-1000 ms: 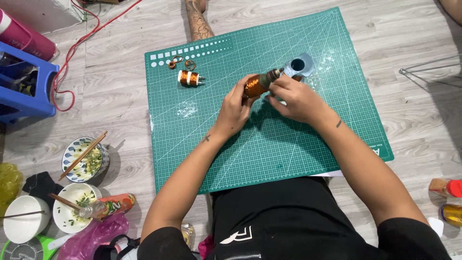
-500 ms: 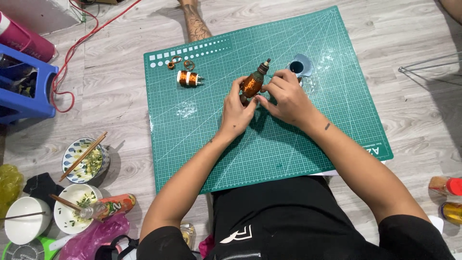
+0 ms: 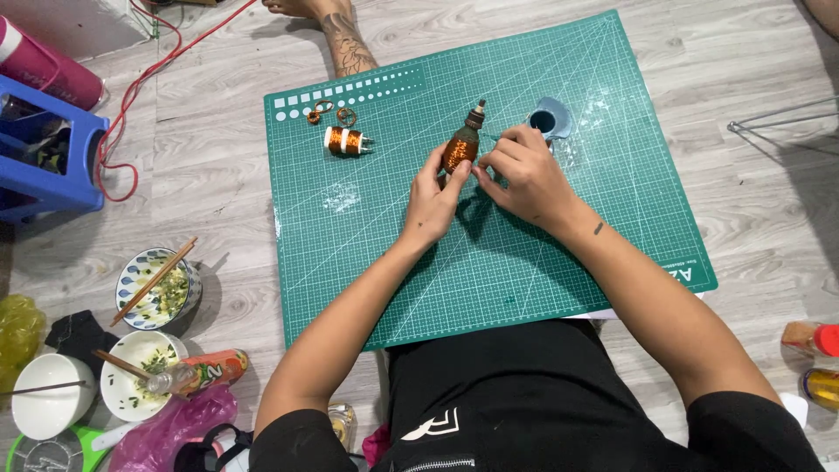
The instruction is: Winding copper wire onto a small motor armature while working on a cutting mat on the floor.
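Head view, containers: patterned bowl (image 3: 157, 288) on the floor at left holds greenish food remains, chopsticks (image 3: 154, 281) laid across its rim. White bowl (image 3: 140, 374) below it holds green scraps and a second pair of sticks. Plain white bowl (image 3: 51, 406) beside it, contents not readable. Blue plastic crate (image 3: 48, 153) at upper left holds dark clutter, unclear.
Small blue cup (image 3: 547, 120): on the mat just beyond the right hand, dark inside; contents cannot be told.
Work surface: green cutting mat (image 3: 524, 262), gridded, smooth, lying on grey wood-grain floor (image 3: 210, 210).
Held item: copper-wound rotor (image 3: 461, 147), oval, glossy orange-brown winding, dark shaft pointing away, raised just above the mat centre.
Left hand (image 3: 430, 203): fingertips pinching the lower end of the rotor.
Right hand (image 3: 524, 175): fingers closed against the rotor's right side; whether they pinch a wire cannot be told.
Loose parts: copper wire spool (image 3: 345, 140), cylindrical, lying on the mat's upper left; small copper rings (image 3: 322, 112) just above it.
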